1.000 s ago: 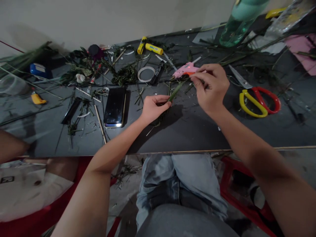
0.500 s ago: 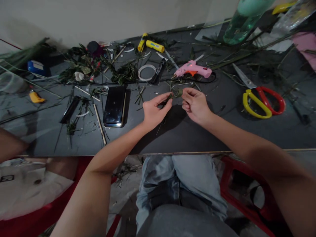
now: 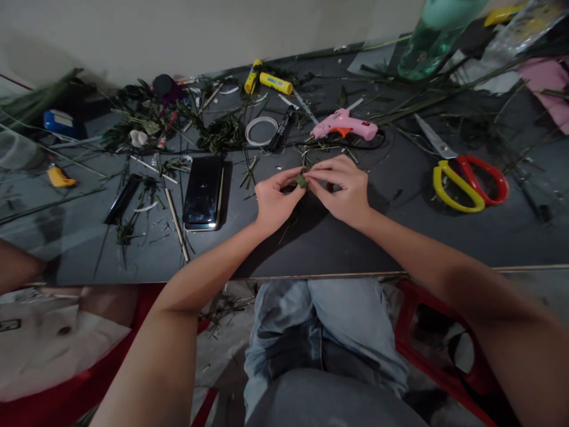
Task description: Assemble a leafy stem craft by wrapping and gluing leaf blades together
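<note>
Between the fingertips of both hands is a small folded green leaf strip [image 3: 301, 181], partly covered by the fingers. My left hand [image 3: 279, 198] pinches it from the left, thumb and forefinger closed. From the right, my right hand [image 3: 341, 184] grips the same strip with thumb and fingertips. Just beyond the hands lies a pink glue gun [image 3: 344, 126] with a small red light lit. A white wire end and thin stems show right behind the fingers.
Orange-and-metal-free scissors with red and yellow handles [image 3: 460, 184] lie at the right. A phone [image 3: 203, 193] is left of my hands. Behind are a tape ring [image 3: 261, 131], yellow tubes [image 3: 275, 83], a green bottle [image 3: 429, 50] and scattered stems. Another person sits at left.
My right hand has come left, close against my left hand. The leaf strip, stretched between the hands before, is now bunched at the fingertips. The view has shifted slightly.
</note>
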Tool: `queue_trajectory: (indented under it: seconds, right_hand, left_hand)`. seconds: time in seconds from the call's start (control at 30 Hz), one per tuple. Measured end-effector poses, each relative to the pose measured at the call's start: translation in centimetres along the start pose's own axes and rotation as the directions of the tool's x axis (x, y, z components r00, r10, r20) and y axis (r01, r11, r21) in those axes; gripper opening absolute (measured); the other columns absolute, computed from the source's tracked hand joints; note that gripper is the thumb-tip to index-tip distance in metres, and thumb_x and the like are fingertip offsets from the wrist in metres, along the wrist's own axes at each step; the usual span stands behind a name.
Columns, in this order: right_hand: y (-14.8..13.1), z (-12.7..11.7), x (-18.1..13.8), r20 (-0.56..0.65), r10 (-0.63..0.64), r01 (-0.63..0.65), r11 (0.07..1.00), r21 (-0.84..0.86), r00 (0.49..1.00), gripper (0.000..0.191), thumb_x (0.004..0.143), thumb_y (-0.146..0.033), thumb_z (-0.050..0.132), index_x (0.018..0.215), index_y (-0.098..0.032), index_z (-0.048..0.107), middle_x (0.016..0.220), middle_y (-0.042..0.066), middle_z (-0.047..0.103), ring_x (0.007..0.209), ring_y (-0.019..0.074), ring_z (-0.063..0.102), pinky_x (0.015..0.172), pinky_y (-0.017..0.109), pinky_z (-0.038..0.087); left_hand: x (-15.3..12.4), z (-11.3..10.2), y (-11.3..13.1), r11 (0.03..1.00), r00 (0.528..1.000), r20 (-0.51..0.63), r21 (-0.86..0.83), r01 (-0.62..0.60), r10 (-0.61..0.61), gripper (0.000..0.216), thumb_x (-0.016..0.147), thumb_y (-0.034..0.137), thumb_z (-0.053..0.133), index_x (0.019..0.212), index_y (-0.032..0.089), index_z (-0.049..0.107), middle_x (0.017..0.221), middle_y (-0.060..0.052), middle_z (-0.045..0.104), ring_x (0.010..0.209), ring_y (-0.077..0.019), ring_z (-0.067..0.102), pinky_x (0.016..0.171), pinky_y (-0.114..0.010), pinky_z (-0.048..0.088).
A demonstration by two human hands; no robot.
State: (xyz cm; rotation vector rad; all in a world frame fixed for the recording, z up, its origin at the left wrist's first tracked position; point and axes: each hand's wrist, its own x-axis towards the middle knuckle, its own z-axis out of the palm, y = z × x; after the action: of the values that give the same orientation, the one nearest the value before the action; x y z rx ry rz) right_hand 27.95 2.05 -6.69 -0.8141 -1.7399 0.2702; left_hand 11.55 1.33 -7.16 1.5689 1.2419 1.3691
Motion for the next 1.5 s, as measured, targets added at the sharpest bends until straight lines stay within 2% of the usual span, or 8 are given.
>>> queue_trajectory:
  seconds: [0.13,0.3,0.47,0.63,0.77,1.0,1.17,1.5]
  right_hand:
    - [0.0,-0.1,-0.1,0.032,-0.103,0.103,0.995,0.003,0.994,0.017,0.088,-0.024,0.07,0.101,-0.022,0.08,0.099,0.007,0.078,0.087,0.02,0.071,0.079,0.036,0.058]
    - [-0.2,0.2,-0.2,0.022,0.179,-0.18,0.956,0.232,0.984,0.018,0.078,-0.033,0.084,0.092,-0.022,0.08,0.093,0.005,0.077,0.078,0.0164,0.068,0.054,0.025,0.049]
    - [0.0,1.5,-0.4,0.082,0.476,-0.429,0.689,0.584,0.876,0.022,0.07,-0.04,0.09,0.074,-0.024,0.076,0.083,0.0,0.072,0.078,0.0137,0.067,0.063,0.025,0.054]
    - [0.5,1.9,-0.4,0.222,0.582,-0.525,0.422,0.739,0.782,0.035,0.066,-0.055,0.089,0.081,-0.028,0.073,0.118,0.001,0.072,0.102,0.0168,0.068,0.08,0.031,0.059]
    - [1.2,1.6,-0.2,0.186,0.496,-0.485,0.585,0.65,0.848,0.045,0.069,-0.067,0.083,0.08,-0.026,0.069,0.138,0.005,0.064,0.118,0.0225,0.065,0.085,0.038,0.06]
    - [1.1,1.9,-0.7,-0.028,0.417,-0.361,0.815,0.453,0.908,0.041,0.084,-0.067,0.07,0.082,-0.027,0.068,0.118,0.007,0.071,0.111,0.0227,0.066,0.076,0.037,0.06]
    - [-0.2,0.4,-0.2,-0.125,0.187,-0.169,0.975,0.145,0.974,0.029,0.091,-0.055,0.068,0.084,-0.029,0.077,0.109,0.005,0.077,0.103,0.0254,0.069,0.094,0.048,0.056]
    - [0.6,-0.2,-0.5,0.067,-0.063,0.076,0.971,-0.225,0.996,0.022,0.098,-0.034,0.06,0.101,-0.038,0.082,0.107,-0.001,0.08,0.099,0.0265,0.07,0.095,0.051,0.053]
  left_hand:
    - [0.2,-0.1,-0.2,1.0,1.0,-0.002,-0.014,-0.003,0.003,0.023,0.078,0.022,0.076,0.1,0.019,0.08,0.096,-0.005,0.083,0.091,-0.0181,0.079,0.083,-0.028,0.064]
    - [-0.3,0.1,0.1,0.998,1.0,-0.009,-0.057,-0.023,0.022,0.025,0.078,0.029,0.078,0.101,0.018,0.079,0.098,-0.006,0.083,0.089,-0.0188,0.079,0.084,-0.028,0.064]
    - [-0.7,0.7,0.8,0.998,0.997,-0.064,-0.044,-0.034,0.031,0.024,0.081,0.028,0.076,0.103,0.019,0.08,0.098,-0.005,0.083,0.089,-0.0181,0.079,0.085,-0.029,0.065]
    - [-0.8,0.9,1.1,0.988,0.999,-0.033,-0.155,0.004,-0.009,0.027,0.08,0.035,0.078,0.101,0.018,0.079,0.099,-0.007,0.082,0.09,-0.0186,0.079,0.086,-0.032,0.066]
    - [-1.0,1.0,1.3,0.961,0.994,0.031,-0.256,0.105,-0.1,0.029,0.077,0.038,0.081,0.099,0.019,0.078,0.097,-0.007,0.082,0.085,-0.0176,0.079,0.082,-0.032,0.066]
    - [-1.0,1.4,1.6,0.879,0.964,0.147,-0.398,0.263,-0.221,0.024,0.077,0.036,0.079,0.094,0.019,0.078,0.086,-0.005,0.081,0.079,-0.015,0.077,0.079,-0.029,0.065]
    - [-0.8,1.4,2.0,0.849,0.946,0.239,-0.432,0.304,-0.217,0.02,0.075,0.035,0.079,0.084,0.018,0.077,0.075,-0.004,0.078,0.069,-0.0131,0.073,0.071,-0.026,0.062]
    - [-0.8,1.6,1.5,0.819,0.942,0.251,-0.477,0.319,-0.221,0.03,0.062,0.038,0.09,0.06,0.019,0.068,0.057,0.004,0.065,0.053,-0.0054,0.056,0.057,-0.021,0.053]
